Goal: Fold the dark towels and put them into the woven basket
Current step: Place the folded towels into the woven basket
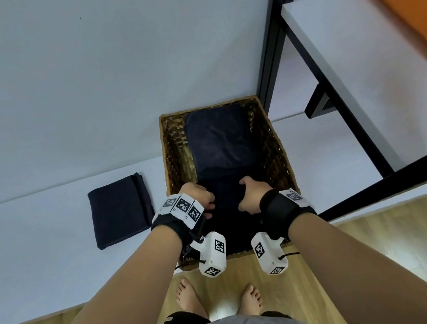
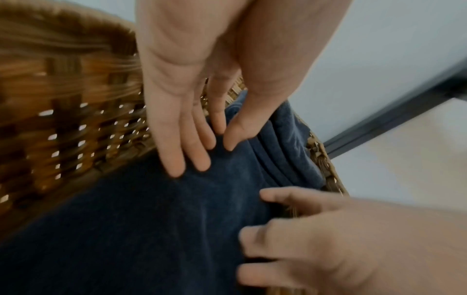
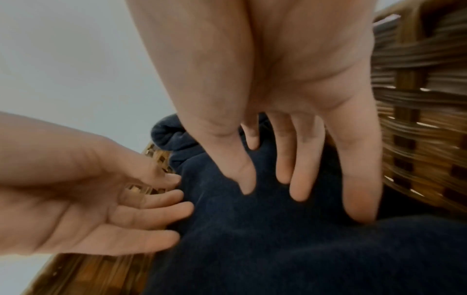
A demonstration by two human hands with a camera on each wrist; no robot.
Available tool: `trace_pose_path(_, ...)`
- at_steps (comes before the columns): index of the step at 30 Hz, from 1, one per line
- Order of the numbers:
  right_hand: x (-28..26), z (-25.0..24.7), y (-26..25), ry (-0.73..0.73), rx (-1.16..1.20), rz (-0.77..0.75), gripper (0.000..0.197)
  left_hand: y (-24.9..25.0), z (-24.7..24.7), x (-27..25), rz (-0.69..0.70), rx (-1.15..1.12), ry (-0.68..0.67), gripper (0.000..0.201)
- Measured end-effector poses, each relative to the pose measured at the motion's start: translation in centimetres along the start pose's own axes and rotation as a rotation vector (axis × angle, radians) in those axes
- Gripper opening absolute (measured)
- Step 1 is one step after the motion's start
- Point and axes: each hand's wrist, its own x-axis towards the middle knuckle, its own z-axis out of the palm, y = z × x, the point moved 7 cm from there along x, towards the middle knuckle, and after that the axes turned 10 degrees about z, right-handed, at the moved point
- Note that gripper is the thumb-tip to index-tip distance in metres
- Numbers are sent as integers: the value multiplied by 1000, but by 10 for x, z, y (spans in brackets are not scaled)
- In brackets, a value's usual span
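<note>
Two hands, left hand (image 1: 201, 197) and right hand (image 1: 253, 194), press straight-fingered, gripping nothing, on a dark towel (image 1: 227, 216) in the woven basket (image 1: 276, 150) on a white surface (image 1: 53, 261); wooden floor (image 1: 392, 244) near.

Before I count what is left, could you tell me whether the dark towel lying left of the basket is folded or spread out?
Folded: the dark towel lies as a compact rectangle with layered edges on its right side, outside the woven basket.
</note>
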Motion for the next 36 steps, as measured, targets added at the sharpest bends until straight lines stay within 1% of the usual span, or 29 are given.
trace_pose_path(1, 2, 5, 2, -32, -17, 2, 77, -3, 2, 1, -9, -10, -24, 31)
trace_pose_path(3, 6, 9, 5, -58, -26, 3, 82, -5, 6, 4, -23, 18, -84, 36)
trace_pose_path(7, 4, 12, -3, -127, 30, 39, 78, -1, 9, 3, -88, 133, -180, 39)
trace_pose_path(9, 0, 7, -9, -116, 5, 47, 74, 3, 9, 0, -108, 93, -252, 47)
trace_pose_path(10, -3, 3, -12, -90, -25, 49, 69, 6, 8, -3, -105, 47, -282, 50)
trace_pose_path(12, -9, -7, -20, -32, -22, 59, 50, 14, -5, -12, -63, -62, -323, 51)
trace_pose_path(14, -19, -13, -37, -17, 138, 56, 30, 23, -28, -23, -5, -171, -367, 45)
trace_pose_path(15, -26, -14, -50, -18, 245, 38, 23, 27, -44, -28, 21, -224, -389, 41)
trace_pose_path(17, -43, -13, -86, -20, 385, -31, 17, 32, -83, -34, 61, -311, -395, 31)
trace_pose_path(19, -60, -3, -130, -41, 422, -118, 16, 28, -128, -31, 92, -364, -341, 24)
trace_pose_path(22, -72, 28, -190, -117, 419, -207, 17, 8, -194, -12, 103, -367, -195, 23)
trace_pose_path(24, -68, 54, -222, -178, 399, -211, 13, -13, -232, 4, 79, -324, -90, 20)
trace_pose_path(26, -55, 80, -243, -222, 390, -166, 10, -42, -262, 24, 35, -228, 22, 17)
trace_pose_path(28, -39, 104, -255, -230, 389, -92, 16, -74, -285, 42, 11, -100, 133, 19)
trace_pose_path(29, -29, 114, -258, -218, 375, -63, 20, -87, -293, 52, 28, -13, 187, 20)
trace_pose_path(31, -8, 133, -261, -178, 314, -23, 22, -108, -307, 67, 95, 236, 304, 20)
trace_pose_path(33, 13, 149, -260, -138, 185, -9, 18, -118, -313, 76, 144, 482, 402, 14)
trace_pose_path(35, 31, 158, -254, -99, 85, 18, 16, -121, -307, 87, 225, 717, 405, 15)
trace_pose_path(36, 40, 162, -249, -88, 75, 38, 21, -120, -302, 92, 269, 796, 403, 18)
